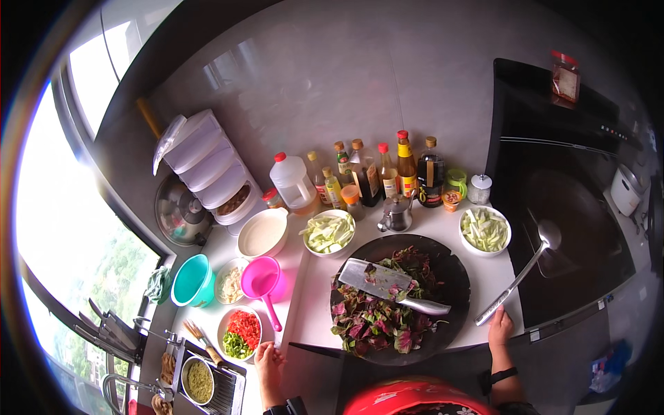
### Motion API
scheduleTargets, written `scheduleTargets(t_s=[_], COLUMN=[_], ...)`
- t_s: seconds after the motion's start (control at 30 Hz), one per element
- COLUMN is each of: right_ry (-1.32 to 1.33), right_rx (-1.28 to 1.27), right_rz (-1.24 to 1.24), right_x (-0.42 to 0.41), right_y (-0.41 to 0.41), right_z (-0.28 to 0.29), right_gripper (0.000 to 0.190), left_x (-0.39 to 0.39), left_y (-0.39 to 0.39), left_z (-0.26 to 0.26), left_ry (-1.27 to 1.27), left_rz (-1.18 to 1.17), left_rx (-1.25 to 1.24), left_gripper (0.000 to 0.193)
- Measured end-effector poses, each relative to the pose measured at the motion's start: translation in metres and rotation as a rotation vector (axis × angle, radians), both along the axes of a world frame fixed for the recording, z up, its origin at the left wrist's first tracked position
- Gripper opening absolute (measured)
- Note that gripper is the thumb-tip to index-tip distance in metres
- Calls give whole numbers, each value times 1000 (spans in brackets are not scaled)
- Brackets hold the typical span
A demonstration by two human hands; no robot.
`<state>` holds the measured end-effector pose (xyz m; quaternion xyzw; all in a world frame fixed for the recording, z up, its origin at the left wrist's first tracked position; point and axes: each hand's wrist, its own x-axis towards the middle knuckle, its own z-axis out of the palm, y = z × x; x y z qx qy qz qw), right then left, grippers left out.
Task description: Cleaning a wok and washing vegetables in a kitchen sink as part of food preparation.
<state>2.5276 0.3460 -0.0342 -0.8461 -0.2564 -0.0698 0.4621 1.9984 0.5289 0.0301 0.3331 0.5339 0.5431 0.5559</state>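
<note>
My right hand [501,327] is at the handle end of a metal ladle [519,282], whose bowl lies over the black stove. My left hand [269,358] is beside a white bowl [241,332] of chopped red and green peppers, fingers curled near its rim; whether it holds anything is unclear. Between my hands a round dark cutting board [456,280] carries chopped red-green leafy vegetables [378,324], with a metal cleaver [376,277] lying on top. Bowls of pale green sliced vegetable [329,233] and similar strips [484,230] stand behind the board.
A pink dipper [262,277], a teal bowl [193,281] and a white basin [263,233] stand left. Sauce bottles [365,176] and a metal oil pot [398,213] line the wall. A black cooktop [581,270] is right; a sink rack with a bowl [198,381] is lower left.
</note>
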Motion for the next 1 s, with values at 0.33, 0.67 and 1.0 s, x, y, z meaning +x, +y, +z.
scheduleTargets(t_s=[0.33, 0.67, 1.0], right_ry=[-38, -42, -134], right_rx=[-21, -59, -40], right_rz=[3, -29, -51], right_x=[-1, 7, 10], right_y=[1, -1, -2], right_z=[1, -14, -25], right_gripper=[50, 50, 47], left_x=[3, 2, 3], left_y=[-2, 2, 2], left_z=[6, 0, 0], left_ry=[-9, -28, -18], left_rz=[-18, -34, -34], left_rx=[17, 29, 37], left_gripper=[9, 8, 8])
